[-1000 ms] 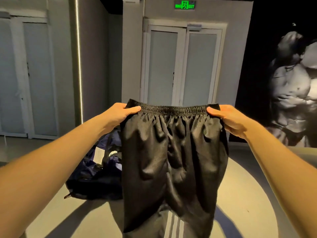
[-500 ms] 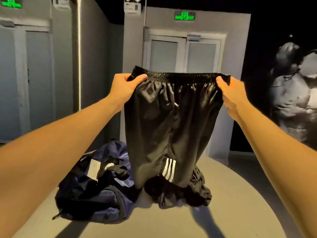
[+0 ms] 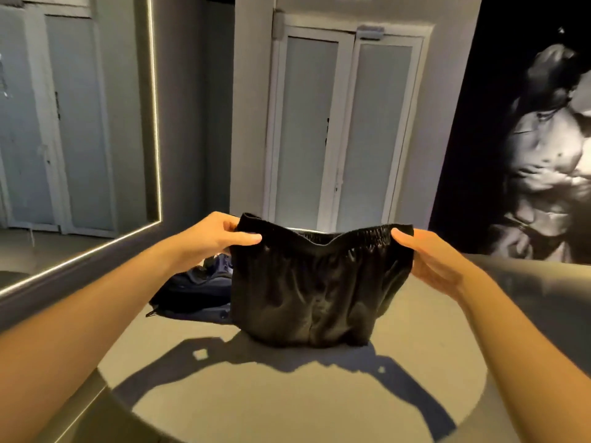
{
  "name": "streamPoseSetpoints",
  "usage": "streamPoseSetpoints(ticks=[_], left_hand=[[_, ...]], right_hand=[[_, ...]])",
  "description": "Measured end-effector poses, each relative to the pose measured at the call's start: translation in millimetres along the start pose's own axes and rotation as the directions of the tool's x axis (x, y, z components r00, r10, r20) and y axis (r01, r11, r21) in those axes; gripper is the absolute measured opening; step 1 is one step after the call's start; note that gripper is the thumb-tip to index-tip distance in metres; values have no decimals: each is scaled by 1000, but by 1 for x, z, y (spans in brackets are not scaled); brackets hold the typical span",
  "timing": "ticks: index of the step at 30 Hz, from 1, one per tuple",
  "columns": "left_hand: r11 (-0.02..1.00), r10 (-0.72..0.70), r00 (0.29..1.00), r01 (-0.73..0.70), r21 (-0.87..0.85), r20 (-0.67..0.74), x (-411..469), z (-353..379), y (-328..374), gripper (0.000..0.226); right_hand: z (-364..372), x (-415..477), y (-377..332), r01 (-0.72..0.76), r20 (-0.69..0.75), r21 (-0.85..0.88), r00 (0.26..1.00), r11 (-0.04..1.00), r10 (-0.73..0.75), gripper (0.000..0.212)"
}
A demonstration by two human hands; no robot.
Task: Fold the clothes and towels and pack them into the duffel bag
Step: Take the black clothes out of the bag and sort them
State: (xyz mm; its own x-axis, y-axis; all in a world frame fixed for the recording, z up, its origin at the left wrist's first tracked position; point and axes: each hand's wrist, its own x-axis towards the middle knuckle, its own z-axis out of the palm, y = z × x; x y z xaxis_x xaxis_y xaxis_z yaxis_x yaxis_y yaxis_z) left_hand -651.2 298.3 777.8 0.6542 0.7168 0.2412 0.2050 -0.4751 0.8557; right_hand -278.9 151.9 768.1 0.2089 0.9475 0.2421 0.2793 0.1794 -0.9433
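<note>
Shorts (image 3: 319, 289) were held up by the waistband in both hands, low over the table.

Closest to me I saw the pale round table (image 3: 287, 404). Above it, the left hand (image 3: 220, 238) pinched the left end of the waistband, thumb in front and fingers curled behind. The right hand (image 3: 428, 260) gripped the right end, thumb on the front of the cloth. The black shorts hung between them. The waistband sagged in the middle, and the bottom seemed to touch the table. Just behind the shorts, to the left, the dark blue duffel bag (image 3: 195, 286) lay on the table. Far back stood white double doors (image 3: 345, 129), with a lit mirror (image 3: 80, 123) on the left.
</note>
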Motion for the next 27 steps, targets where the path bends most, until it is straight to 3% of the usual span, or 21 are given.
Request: streamPoseSetpoints(ticks=[6, 11, 14, 22, 25, 27], left_hand=[[989, -144, 973, 149, -11, 181, -76, 29, -35, 25], [991, -130, 952, 133, 10, 278, -122, 44, -51, 10], [989, -146, 924, 133, 62, 353, -141, 44, -58, 22], [979, -205, 757, 175, 109, 620, -157, 38, -58, 28], [980, -185, 781, 194, 50, 596, -151, 37, -55, 27], [982, -164, 820, 190, 9, 548, -143, 35, -53, 41]], right_hand=[[28, -88, 39, -147, 73, 83, 987, 986, 141, 38], [42, -149, 54, -222, 144, 109, 968, 969, 206, 39], [41, -171, 70, -275, 155, 87, 953, 958, 259, 40], [36, -198, 65, -364, 373, -32, 860, 931, 349, 40], [33, -192, 58, -360, 426, -78, 831, 930, 358, 37], [31, -184, 54, -358, 388, -54, 853, 932, 350, 32]])
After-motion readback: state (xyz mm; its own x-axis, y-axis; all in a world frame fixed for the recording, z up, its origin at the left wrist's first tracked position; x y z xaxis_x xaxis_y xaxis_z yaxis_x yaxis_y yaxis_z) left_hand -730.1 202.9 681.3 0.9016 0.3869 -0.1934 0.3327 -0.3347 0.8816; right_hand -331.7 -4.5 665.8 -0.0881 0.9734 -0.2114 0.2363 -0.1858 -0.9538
